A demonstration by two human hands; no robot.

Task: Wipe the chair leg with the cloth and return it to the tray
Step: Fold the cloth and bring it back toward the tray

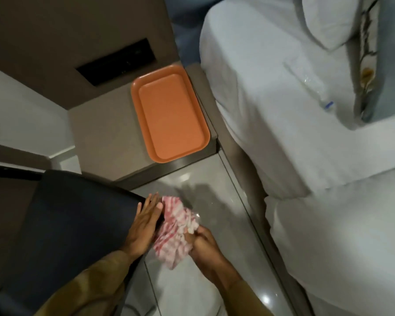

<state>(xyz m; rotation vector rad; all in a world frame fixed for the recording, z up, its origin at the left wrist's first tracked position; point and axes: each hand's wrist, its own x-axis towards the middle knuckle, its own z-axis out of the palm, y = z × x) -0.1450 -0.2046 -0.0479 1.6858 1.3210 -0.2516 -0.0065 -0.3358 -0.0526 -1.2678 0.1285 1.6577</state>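
Observation:
A pink and white striped cloth [177,228] hangs bunched just right of the dark chair seat [73,224], over the floor. My right hand [203,245] grips the cloth from its lower right side. My left hand [146,221] lies flat with fingers straight on the seat's right edge, touching the cloth's left side. The chair leg is hidden below the seat and the cloth. An orange tray [169,114] lies bare on the beige bedside ledge [105,142] further ahead.
A bed with white sheets [306,133] fills the right side, a pillow and a patterned cushion at its top. Glossy grey floor tiles [214,281] run between the chair and the bed. A dark wall panel [116,62] sits behind the ledge.

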